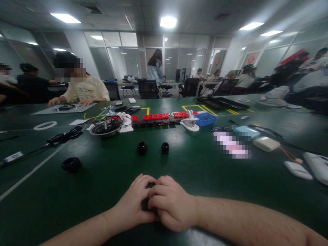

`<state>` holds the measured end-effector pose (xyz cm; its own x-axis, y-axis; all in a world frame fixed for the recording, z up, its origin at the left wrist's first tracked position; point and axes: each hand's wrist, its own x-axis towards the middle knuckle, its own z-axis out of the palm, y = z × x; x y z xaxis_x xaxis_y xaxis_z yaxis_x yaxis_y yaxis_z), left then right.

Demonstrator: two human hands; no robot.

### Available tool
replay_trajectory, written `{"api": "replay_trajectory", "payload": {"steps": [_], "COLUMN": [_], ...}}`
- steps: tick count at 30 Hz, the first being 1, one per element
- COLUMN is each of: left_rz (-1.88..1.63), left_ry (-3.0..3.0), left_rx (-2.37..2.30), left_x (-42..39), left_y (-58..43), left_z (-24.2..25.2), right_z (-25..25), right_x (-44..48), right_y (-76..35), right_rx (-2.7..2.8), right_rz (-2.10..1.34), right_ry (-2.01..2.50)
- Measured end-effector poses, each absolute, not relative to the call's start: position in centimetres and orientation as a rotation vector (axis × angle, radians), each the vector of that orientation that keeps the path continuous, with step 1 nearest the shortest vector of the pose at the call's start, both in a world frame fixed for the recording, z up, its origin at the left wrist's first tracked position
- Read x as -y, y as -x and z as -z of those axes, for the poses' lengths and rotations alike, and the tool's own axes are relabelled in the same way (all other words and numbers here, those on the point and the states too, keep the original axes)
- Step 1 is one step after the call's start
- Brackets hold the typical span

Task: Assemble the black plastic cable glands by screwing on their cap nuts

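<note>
Low over the front of the table, my left hand (pixel 139 201) and my right hand (pixel 174 203) meet with their fingers curled together. A dark patch shows between the fingers; the hands cover most of it, and I cannot make out what it is. Both hands are closed. Beyond them stand two glossy black ring-shaped parts, one left of centre (pixel 141 148) and a smaller one (pixel 165 147) to its right. A third, larger black ring-shaped part (pixel 72 164) sits farther left. My hands touch none of these three.
On the green table (pixel 107 177), a row of red and black blocks (pixel 156 118), a white clip (pixel 190 122) and a blue bin (pixel 205 119) stand ahead. Black cable (pixel 65 135) lies left, white devices (pixel 266 144) right. Across the table, a person (pixel 84 87) sits working.
</note>
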<state>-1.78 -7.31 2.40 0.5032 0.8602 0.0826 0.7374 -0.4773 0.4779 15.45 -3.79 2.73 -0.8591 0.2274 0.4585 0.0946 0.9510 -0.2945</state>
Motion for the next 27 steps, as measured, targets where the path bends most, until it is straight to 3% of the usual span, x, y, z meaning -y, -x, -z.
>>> {"api": "replay_trajectory", "payload": {"steps": [14,27], "left_rz": [-0.464,-0.657], "left_ry": [-2.304,-2.388], "left_rx": [-1.405,-1.45], "left_x": [7.2,7.0], "left_y": [1.9,2.0], "left_z": [-2.5,-0.9], "right_z": [-3.0,-3.5], "right_x": [4.0,4.0], "right_y": [-15.3,-15.1], "right_rx": [2.515,2.584], "right_rz": [-0.413,-0.403], "right_ry": [0.613,0.592]}}
